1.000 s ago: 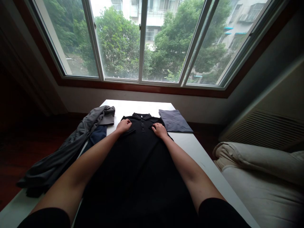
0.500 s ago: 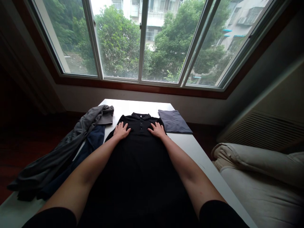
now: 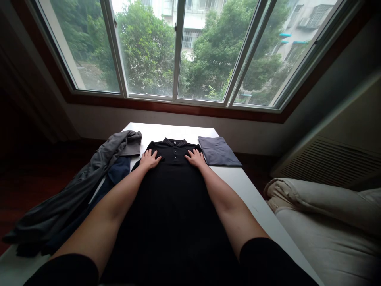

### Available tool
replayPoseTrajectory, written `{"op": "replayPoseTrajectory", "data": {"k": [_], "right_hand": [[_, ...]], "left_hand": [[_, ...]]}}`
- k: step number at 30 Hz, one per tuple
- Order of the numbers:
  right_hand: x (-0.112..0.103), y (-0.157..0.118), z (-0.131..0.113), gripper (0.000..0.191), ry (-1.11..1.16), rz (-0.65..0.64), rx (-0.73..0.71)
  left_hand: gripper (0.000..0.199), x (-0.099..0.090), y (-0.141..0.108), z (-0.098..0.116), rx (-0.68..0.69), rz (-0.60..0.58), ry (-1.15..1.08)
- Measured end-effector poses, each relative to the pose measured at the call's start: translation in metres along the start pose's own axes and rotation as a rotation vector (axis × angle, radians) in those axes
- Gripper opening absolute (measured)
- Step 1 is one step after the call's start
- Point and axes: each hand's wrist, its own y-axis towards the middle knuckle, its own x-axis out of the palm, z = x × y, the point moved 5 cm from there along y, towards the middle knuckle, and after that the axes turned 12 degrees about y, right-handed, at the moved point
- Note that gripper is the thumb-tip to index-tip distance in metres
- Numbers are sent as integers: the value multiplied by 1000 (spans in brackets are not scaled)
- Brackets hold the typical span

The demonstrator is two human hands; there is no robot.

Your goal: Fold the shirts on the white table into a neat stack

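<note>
The black shirt (image 3: 174, 172) lies under the left hand (image 3: 149, 159) and right hand (image 3: 195, 158), fingers spread, probably to hold it flat. A folded grey cloth (image 3: 219, 151) beside the right hand seems set aside. Past both hands is the collar (image 3: 181, 143).

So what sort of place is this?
Probably a room in a home: there's a wide window onto trees, what looks like a pale sofa to the right, and a black shirt laid out on a white table.

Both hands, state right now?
Left hand: open, spread on the black shirt, gripping nothing.
Right hand: open, spread on the black shirt, gripping nothing.
</note>
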Motion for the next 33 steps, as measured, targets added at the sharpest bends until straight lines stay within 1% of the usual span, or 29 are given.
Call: {"op": "replayPoseTrajectory", "data": {"k": [4, 7, 9, 11, 13, 15, 17, 21, 22, 24, 27, 30, 33], "right_hand": [[-6, -5, -1, 72, 0, 41, 34], [-9, -13, -9, 70, -40, 72, 5], [-13, -22, -17, 66, -90, 142, -62], [-19, -34, -25, 58, -110, 232, -144], [-27, -48, -28, 51, -79, 296, -204], [-37, -61, -22, 47, -36, 314, -227], [-47, -74, -9, 44, -15, 300, -214], [-64, -96, 29, 41, -31, 267, -83], [-66, -100, 37, 40, -44, 260, -47], [-66, -108, 50, 39, -74, 243, -11], [-62, -113, 57, 39, -108, 231, -41], [-61, -107, 60, 40, -97, 232, -38], [-66, -93, 64, 38, -59, 227, -12]], "left_hand": [[88, -6, -6, -4, -15, -17, -13], [88, -8, -17, -7, 31, -46, 3], [85, -8, -32, -7, 85, -32, 41], [80, -9, -52, -5, 143, 18, 84], [74, -10, -76, -1, 212, 78, 105], [69, -11, -102, 3, 287, 117, 100], [66, -13, -128, 7, 360, 122, 86], [66, -20, -174, 21, 482, 65, 55], [66, -23, -186, 28, 524, 55, 43], [68, -31, -213, 50, 647, 49, 12], [71, -43, -260, 95, 897, 57, -37], [69, -57, -306, 141, 1137, 86, -66], [63, -68, -337, 180, 1340, 142, -59]]}}
